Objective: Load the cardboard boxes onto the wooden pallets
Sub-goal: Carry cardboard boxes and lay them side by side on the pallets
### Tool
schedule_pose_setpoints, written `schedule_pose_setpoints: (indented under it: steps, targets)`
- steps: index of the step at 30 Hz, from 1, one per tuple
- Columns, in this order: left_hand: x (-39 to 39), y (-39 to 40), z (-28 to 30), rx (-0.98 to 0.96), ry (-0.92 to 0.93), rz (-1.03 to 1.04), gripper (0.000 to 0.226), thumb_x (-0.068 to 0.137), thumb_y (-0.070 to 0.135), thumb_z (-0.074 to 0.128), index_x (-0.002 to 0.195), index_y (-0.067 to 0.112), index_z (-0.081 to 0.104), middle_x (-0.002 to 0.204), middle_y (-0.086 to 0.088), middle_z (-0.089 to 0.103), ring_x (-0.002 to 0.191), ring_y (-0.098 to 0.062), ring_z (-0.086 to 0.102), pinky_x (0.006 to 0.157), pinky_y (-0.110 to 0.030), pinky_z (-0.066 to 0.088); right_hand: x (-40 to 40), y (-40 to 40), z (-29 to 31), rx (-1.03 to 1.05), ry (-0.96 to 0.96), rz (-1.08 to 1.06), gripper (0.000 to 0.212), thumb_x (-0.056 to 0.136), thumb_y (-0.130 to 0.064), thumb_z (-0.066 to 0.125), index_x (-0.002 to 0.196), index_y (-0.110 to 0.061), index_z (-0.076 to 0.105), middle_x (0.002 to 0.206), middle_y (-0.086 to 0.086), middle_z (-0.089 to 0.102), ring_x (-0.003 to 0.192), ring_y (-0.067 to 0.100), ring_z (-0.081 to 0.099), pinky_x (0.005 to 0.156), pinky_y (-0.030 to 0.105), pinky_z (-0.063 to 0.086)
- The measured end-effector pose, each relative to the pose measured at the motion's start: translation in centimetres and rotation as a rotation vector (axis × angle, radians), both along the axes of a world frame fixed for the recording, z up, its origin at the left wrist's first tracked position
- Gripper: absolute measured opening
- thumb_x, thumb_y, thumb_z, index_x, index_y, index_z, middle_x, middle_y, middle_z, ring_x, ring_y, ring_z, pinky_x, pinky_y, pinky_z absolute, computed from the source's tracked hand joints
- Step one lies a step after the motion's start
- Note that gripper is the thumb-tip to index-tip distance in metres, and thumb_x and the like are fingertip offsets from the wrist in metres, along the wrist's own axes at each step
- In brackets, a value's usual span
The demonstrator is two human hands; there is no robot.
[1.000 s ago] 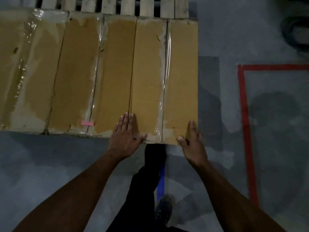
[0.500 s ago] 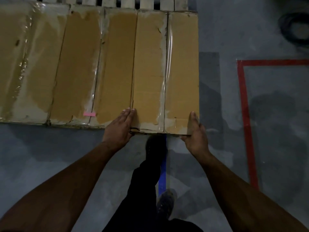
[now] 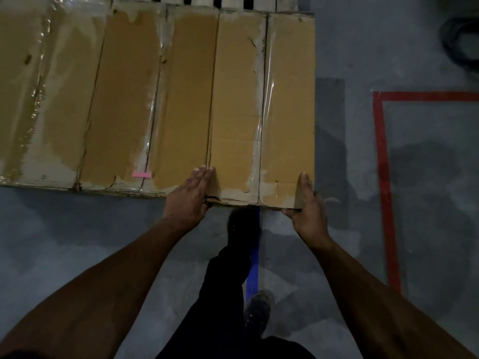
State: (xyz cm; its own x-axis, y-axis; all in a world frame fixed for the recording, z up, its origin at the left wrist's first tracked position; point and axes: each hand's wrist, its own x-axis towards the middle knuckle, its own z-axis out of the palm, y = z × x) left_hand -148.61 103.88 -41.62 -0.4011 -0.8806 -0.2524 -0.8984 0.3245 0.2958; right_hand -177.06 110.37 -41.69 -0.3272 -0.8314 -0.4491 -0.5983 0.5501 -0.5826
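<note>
The rightmost cardboard box (image 3: 261,107) lies flat in a row with the other boxes (image 3: 108,99), all resting on the wooden pallet (image 3: 233,1), whose slats show only at the far edge. This box sits at the right end of the row, touching its neighbour, and its near edge stands out a little past the neighbour's edge.

The left hand (image 3: 189,198) lies at the box's near left corner, fingers straight along the seam and thumb tucked under the edge. The right hand (image 3: 307,203) holds the near right corner, fingers along the side wall and thumb under the front edge. So both hands grasp the box at its near corners, probably to push it into line with the others.

Clear tape (image 3: 261,125) shines along the middle seam, and a small pink label (image 3: 141,174) sits on a neighbouring box. Below is a grey concrete floor (image 3: 77,229), dim and stained, with a red line (image 3: 386,177) marking a zone at the right and a blue line (image 3: 255,255) between the person's feet.
</note>
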Motion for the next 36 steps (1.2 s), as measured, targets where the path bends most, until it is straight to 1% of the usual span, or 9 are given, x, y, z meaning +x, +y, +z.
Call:
schedule_pose_setpoints:
  steps: [4,11,18,22,24,27,32,34,36]
  targets:
    - [0.0,0.0,-0.2,-0.003,0.009,0.005,0.092,0.075,0.019,0.079,0.152,0.010,0.030,0.153,-0.012,0.039,0.138,-0.028,0.041,0.092,-0.042,0.051,0.1,0.0,0.1,-0.013,0.001,0.002,0.106,0.083,-0.014,0.079,0.159,-0.032,0.008,0.147,0.016,0.036,0.132,0.034,0.042,0.106,0.043,0.039]
    - [-0.3,0.1,-0.2,-0.024,0.004,0.018,0.092,0.071,0.018,0.082,0.150,0.009,0.035,0.149,-0.015,0.044,0.133,-0.031,0.049,0.084,-0.044,0.055,0.2,0.0,0.0,-0.030,0.017,-0.001,0.106,0.083,-0.014,0.079,0.159,-0.032,0.008,0.148,0.016,0.036,0.131,0.035,0.043,0.105,0.046,0.041]
    - [-0.2,-0.1,-0.4,-0.005,0.014,0.022,0.097,0.066,0.013,0.081,0.150,0.011,0.034,0.149,-0.013,0.045,0.132,-0.031,0.050,0.081,-0.047,0.056,0.2,0.1,-0.4,-0.039,0.010,-0.005,0.109,0.083,-0.013,0.079,0.158,-0.037,0.003,0.145,0.015,0.035,0.128,0.035,0.046,0.104,0.047,0.044]
    - [-0.4,0.0,-0.2,-0.003,-0.008,0.040,0.095,0.068,0.014,0.080,0.151,0.013,0.034,0.150,-0.011,0.044,0.132,-0.029,0.049,0.080,-0.045,0.056,0.1,-0.1,-0.5,-0.018,0.038,-0.006,0.107,0.084,-0.014,0.078,0.158,-0.037,0.004,0.145,0.013,0.036,0.128,0.034,0.045,0.104,0.044,0.042]
    - [-0.5,0.0,-0.1,0.005,-0.009,0.052,0.093,0.069,0.013,0.079,0.151,0.013,0.034,0.150,-0.010,0.043,0.133,-0.029,0.049,0.082,-0.044,0.055,0.2,-0.2,-0.5,-0.014,0.039,-0.006,0.107,0.085,-0.015,0.078,0.158,-0.038,0.003,0.146,0.013,0.035,0.128,0.034,0.045,0.104,0.046,0.043]
    - [-0.6,-0.1,-0.1,0.009,-0.012,0.062,0.093,0.069,0.011,0.077,0.151,0.014,0.033,0.151,-0.009,0.043,0.133,-0.028,0.049,0.084,-0.043,0.055,0.3,-0.4,-0.5,-0.034,0.005,-0.034,0.107,0.086,-0.017,0.076,0.157,-0.044,0.001,0.148,0.011,0.032,0.128,0.032,0.044,0.104,0.049,0.046]
    - [-0.7,-0.1,-0.2,0.011,-0.026,0.072,0.092,0.072,0.012,0.077,0.152,0.013,0.031,0.152,-0.010,0.041,0.134,-0.028,0.047,0.085,-0.042,0.054,-0.1,-0.5,-0.6,0.026,0.008,0.012,0.110,0.086,-0.019,0.077,0.157,-0.042,-0.004,0.150,0.012,0.029,0.131,0.032,0.042,0.106,0.048,0.044]
    - [-0.8,0.1,-0.1,0.032,-0.029,0.080,0.092,0.076,0.013,0.074,0.154,0.014,0.026,0.155,-0.009,0.035,0.139,-0.027,0.041,0.094,-0.041,0.050,-0.2,-0.5,-0.3,0.033,-0.005,0.034,0.109,0.087,-0.021,0.076,0.157,-0.041,-0.005,0.148,0.013,0.030,0.129,0.033,0.044,0.104,0.051,0.046]
    - [-1.1,0.3,0.3,0.084,-0.012,0.103,0.090,0.082,0.010,0.065,0.156,0.015,0.015,0.161,-0.008,0.022,0.146,-0.026,0.027,0.111,-0.038,0.037,0.0,-1.0,0.3,0.109,0.043,0.076,0.103,0.090,-0.025,0.071,0.157,-0.037,-0.006,0.148,0.014,0.029,0.129,0.034,0.043,0.104,0.051,0.045]
